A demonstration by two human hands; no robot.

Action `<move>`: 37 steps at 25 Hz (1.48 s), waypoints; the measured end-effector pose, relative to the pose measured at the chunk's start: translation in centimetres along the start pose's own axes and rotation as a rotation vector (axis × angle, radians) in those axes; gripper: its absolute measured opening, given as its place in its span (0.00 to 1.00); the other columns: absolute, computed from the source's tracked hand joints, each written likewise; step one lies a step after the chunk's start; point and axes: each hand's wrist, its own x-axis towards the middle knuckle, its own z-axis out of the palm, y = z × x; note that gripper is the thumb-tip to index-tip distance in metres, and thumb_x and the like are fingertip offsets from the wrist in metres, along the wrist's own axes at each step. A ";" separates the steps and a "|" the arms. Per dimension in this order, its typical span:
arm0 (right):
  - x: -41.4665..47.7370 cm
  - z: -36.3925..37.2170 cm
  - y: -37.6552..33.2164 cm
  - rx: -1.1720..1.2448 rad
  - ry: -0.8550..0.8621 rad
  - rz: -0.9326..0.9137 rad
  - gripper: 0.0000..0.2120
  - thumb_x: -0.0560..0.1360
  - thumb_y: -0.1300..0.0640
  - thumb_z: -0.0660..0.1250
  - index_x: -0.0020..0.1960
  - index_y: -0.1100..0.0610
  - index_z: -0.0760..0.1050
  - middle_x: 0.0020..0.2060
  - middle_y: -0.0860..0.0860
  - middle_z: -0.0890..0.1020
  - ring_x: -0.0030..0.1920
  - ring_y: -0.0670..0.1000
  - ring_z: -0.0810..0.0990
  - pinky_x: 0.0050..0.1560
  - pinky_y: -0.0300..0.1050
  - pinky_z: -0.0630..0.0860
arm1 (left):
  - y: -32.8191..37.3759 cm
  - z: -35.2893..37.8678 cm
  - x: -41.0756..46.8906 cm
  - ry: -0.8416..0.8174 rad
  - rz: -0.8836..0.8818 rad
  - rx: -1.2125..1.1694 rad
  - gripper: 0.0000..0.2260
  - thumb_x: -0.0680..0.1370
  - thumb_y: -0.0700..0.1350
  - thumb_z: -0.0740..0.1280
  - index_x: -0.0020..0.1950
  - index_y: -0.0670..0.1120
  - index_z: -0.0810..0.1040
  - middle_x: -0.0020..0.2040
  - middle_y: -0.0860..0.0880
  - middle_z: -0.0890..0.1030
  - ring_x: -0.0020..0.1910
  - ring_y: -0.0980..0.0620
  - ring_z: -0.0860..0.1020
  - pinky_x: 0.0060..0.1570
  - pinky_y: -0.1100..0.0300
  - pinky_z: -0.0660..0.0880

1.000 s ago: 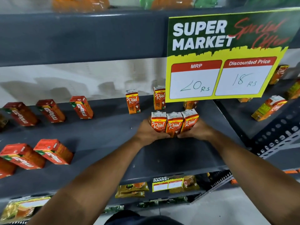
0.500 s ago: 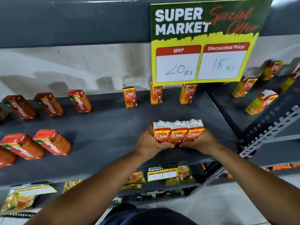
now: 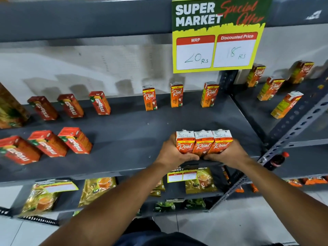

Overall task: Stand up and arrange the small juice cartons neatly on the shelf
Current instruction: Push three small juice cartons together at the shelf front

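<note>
Orange card, white tops: three small juice cartons, upright, pressed side to side in one block near the front edge of the grey metal shelf, at about 3 o'clock of its middle. The left hand cups the block's left end, the right hand its right end; the fingers of each lie close together and curl round the lower fronts, thumbs out of sight behind. Squeezing from both ends likely keeps the three faces flush, so that the block can shift as one piece. Whether the bases rest on the shelf or hang just above it cannot be told.

Back row, 12 o'clock of the block: three more orange cartons, upright, spaced apart, labels forward, just before the wall.

At 9 to 10 o'clock: red cartons, lying flat in two rows, labels sideways. These probably need standing yet.

Overhead, at 12 o'clock: price sign, hung from the upper shelf, giving 20 and 18 Rs.

At 3 o'clock: neighbouring shelf with cartons leaning at odd angles.

Below: yellow-green packets.
</note>
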 end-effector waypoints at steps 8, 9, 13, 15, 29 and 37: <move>-6.2 -0.7 2.3 -0.137 0.384 -0.029 0.56 0.56 0.62 0.84 0.74 0.40 0.58 0.69 0.53 0.71 0.67 0.46 0.70 0.67 0.36 0.66 | -1.2 -4.6 -5.3 0.004 0.122 -0.068 0.62 0.57 0.51 0.83 0.74 0.65 0.40 0.75 0.52 0.60 0.73 0.59 0.58 0.71 0.53 0.59; -8.2 0.4 2.4 -0.198 0.410 -0.082 0.46 0.58 0.63 0.82 0.66 0.35 0.65 0.60 0.54 0.77 0.57 0.44 0.75 0.62 0.30 0.68 | -2.4 -6.1 -7.4 0.069 0.158 -0.062 0.57 0.58 0.52 0.82 0.75 0.62 0.46 0.75 0.53 0.61 0.73 0.59 0.58 0.71 0.55 0.59; -11.3 10.3 -2.9 -0.296 0.112 -0.280 0.13 0.67 0.53 0.77 0.45 0.38 0.80 0.42 0.35 0.82 0.47 0.33 0.77 0.52 0.20 0.66 | -9.7 -16.8 -17.0 0.602 0.261 0.032 0.39 0.59 0.62 0.79 0.67 0.59 0.67 0.66 0.57 0.72 0.66 0.50 0.71 0.64 0.44 0.68; -8.6 15.8 -7.7 -0.221 0.123 -0.455 0.13 0.72 0.43 0.68 0.42 0.52 0.83 0.41 0.40 0.82 0.50 0.28 0.75 0.52 0.23 0.69 | -12.3 -24.5 -19.9 0.841 0.194 0.008 0.39 0.58 0.64 0.78 0.65 0.63 0.66 0.65 0.57 0.72 0.65 0.49 0.71 0.65 0.44 0.66; 7.6 32.8 -25.0 -0.059 -0.299 -0.081 0.18 0.65 0.56 0.81 0.52 0.50 0.80 0.45 0.41 0.85 0.43 0.35 0.82 0.45 0.32 0.75 | -15.4 -44.6 -9.3 0.057 -0.041 0.154 0.26 0.63 0.44 0.81 0.57 0.49 0.75 0.48 0.59 0.81 0.46 0.64 0.79 0.47 0.68 0.74; 7.4 33.9 -26.2 -0.028 -0.287 -0.065 0.19 0.65 0.56 0.80 0.54 0.49 0.80 0.47 0.42 0.86 0.47 0.39 0.84 0.52 0.43 0.79 | -15.0 -44.0 -8.3 0.023 0.027 0.155 0.34 0.58 0.51 0.82 0.58 0.65 0.70 0.54 0.57 0.81 0.54 0.60 0.79 0.59 0.51 0.75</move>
